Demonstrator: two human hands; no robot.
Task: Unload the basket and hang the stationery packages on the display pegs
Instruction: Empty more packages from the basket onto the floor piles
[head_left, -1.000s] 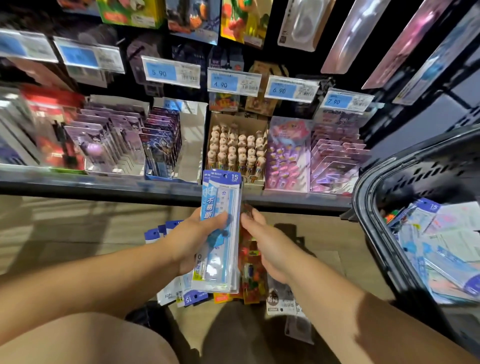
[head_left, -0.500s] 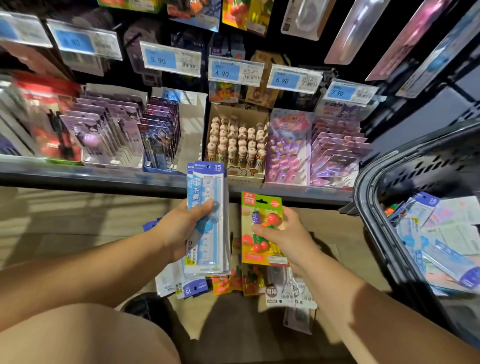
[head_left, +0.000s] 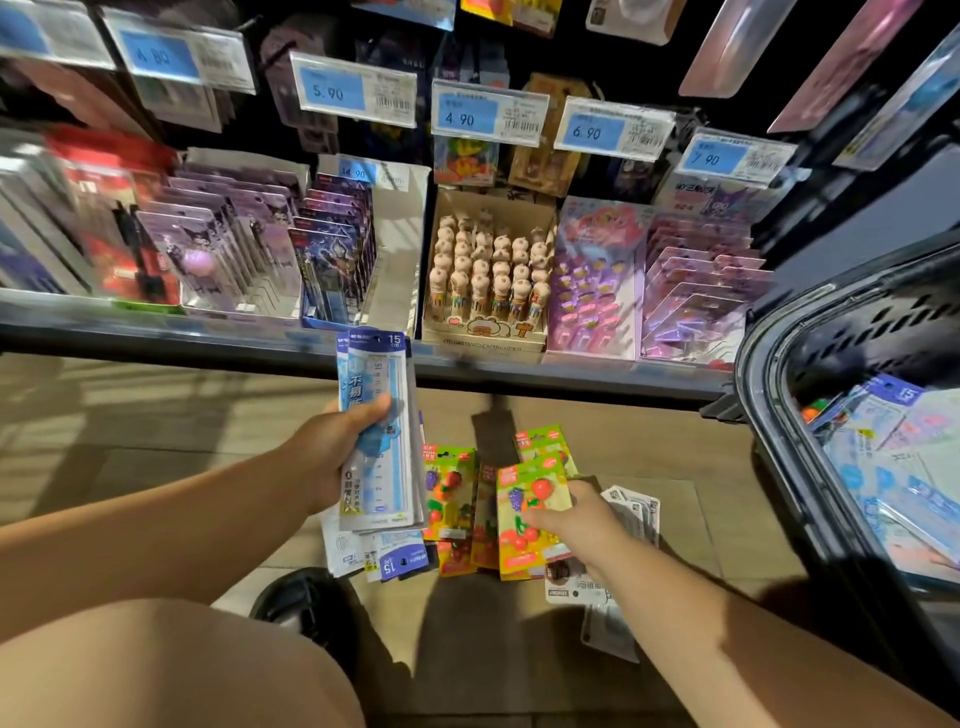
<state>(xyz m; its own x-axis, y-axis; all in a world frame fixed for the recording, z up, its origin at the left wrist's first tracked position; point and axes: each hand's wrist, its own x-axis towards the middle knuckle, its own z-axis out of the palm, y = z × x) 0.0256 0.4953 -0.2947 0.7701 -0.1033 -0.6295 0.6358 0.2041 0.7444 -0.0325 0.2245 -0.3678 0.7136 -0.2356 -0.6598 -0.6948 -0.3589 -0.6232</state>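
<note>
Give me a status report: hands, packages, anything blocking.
Left hand grips stacked ruler packs. Right hand holds a fruit eraser pack over the floor pile. Basket holds more packs. Nothing in the way.

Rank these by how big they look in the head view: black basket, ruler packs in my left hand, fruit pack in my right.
Largest: black basket, though the frame cuts it off.
Then: ruler packs.
Smallest: fruit pack.
</note>
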